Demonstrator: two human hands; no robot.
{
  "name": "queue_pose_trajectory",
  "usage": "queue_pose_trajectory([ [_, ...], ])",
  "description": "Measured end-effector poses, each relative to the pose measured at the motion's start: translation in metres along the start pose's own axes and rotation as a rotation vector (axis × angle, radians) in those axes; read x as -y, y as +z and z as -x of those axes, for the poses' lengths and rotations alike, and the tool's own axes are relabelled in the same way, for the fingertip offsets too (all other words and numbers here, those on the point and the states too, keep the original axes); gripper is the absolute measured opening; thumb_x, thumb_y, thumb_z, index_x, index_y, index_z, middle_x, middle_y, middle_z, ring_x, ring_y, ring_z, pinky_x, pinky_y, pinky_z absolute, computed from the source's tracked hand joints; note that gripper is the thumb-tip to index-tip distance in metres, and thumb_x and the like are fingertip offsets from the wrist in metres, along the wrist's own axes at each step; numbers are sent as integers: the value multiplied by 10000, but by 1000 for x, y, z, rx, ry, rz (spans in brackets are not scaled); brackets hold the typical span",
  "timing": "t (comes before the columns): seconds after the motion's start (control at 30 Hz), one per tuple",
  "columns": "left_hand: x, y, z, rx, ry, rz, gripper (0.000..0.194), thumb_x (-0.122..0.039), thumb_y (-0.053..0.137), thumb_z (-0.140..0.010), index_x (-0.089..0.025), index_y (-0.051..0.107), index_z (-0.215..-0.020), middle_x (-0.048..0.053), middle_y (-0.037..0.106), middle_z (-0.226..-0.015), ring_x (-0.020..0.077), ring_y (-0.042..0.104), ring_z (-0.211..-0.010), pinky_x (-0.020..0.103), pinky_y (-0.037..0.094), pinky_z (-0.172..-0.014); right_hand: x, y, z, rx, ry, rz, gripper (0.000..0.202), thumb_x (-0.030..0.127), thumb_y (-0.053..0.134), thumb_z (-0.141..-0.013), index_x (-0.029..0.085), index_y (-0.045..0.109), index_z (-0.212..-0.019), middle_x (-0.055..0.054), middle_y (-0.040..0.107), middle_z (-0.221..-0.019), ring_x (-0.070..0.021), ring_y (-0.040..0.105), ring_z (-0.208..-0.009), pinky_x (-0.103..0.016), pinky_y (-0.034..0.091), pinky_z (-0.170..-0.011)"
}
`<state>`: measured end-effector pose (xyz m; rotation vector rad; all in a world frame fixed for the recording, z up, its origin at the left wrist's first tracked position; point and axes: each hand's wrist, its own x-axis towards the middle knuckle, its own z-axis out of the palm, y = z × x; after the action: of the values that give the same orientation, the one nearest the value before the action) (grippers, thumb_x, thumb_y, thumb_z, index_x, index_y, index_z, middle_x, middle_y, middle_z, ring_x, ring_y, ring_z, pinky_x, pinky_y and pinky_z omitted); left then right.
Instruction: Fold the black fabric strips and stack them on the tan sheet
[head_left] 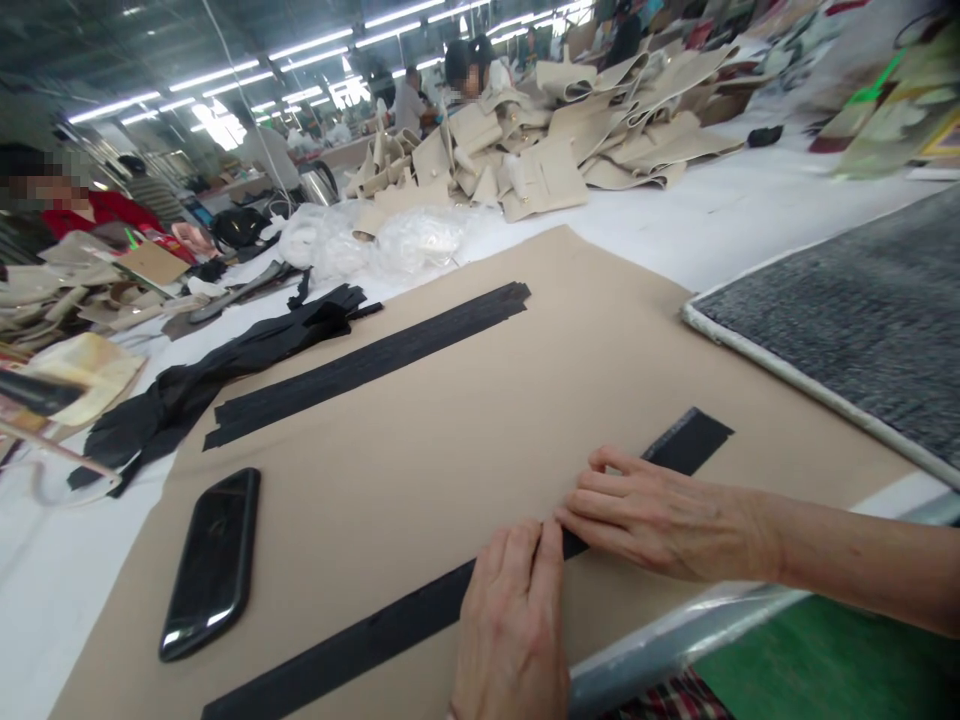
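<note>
Pressing on the near strip (337,655), the left hand (514,620) and right hand (660,515) meet at the fingertips, just about touching. Each hand's fingers lie bent and close together; whether they pinch the strip or only bear down on it, I cannot tell. It lies flat on the brown sheet (405,450), running under both hands, its far end bare beyond the right one. Uneven pressure could pucker or skew it, I judge, since its long ends lie unheld. A tug might also drag the sheet, shifting the phone (211,565) or the stacked strips (367,365) resting on it.
</note>
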<state>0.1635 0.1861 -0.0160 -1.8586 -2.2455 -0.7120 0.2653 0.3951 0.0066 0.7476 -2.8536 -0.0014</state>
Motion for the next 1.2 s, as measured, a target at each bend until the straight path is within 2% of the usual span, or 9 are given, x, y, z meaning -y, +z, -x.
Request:
queue_pose_trajectory([
  [0.13, -10, 13, -8, 79, -29, -3, 561, 62, 386, -697, -45, 556, -1220, 101, 617, -944, 224, 528, -847, 350, 502, -789, -1, 1, 3, -27, -14, 14, 264, 97, 355, -983, 77, 582, -1116, -54, 542, -853, -175, 472, -785, -386, 378, -825],
  [0.3, -8, 11, -6, 131, -6, -44, 627, 73, 426, -675, -45, 526, -1283, 84, 609, -971, 221, 510, -875, 331, 489, -808, -6, -1, 14, -32, -4, 41, 286, 89, 335, -988, 82, 588, -1120, -52, 545, -826, -175, 477, -770, -382, 373, -828],
  [0.67, -14, 19, -12, 171, -34, -179, 688, 9, 520, -733, -198, 470, -1387, 53, 550, -992, 220, 460, -875, 355, 439, -789, -20, -6, 44, -28, -3, 104, 276, 70, 365, -973, 73, 581, -1145, -59, 565, -851, -175, 504, -766, -395, 389, -837],
  [0.87, -16, 20, -17, 158, -14, -249, 679, -31, 564, -729, -268, 497, -1362, 38, 541, -929, 214, 463, -813, 350, 408, -698, -24, -7, 55, -29, -9, 130, 277, 78, 376, -975, 65, 574, -1168, -68, 585, -876, -180, 522, -787, -410, 391, -863],
  [1.03, -17, 22, -17, 133, 0, -247, 651, -20, 554, -732, -265, 518, -1333, 38, 551, -918, 212, 482, -802, 351, 416, -696, -28, -6, 64, -9, -3, 122, 280, 94, 372, -985, 67, 561, -1190, -82, 603, -916, -183, 533, -821, -421, 397, -881],
  [1.2, -15, 22, -22, 107, 107, -234, 576, 35, 470, -745, -160, 546, -1282, 76, 583, -1152, 226, 522, -969, 358, 451, -818, -32, -7, 73, 9, 16, 121, 284, 99, 368, -992, 76, 546, -1212, -76, 600, -905, -175, 529, -811, -415, 403, -877],
])
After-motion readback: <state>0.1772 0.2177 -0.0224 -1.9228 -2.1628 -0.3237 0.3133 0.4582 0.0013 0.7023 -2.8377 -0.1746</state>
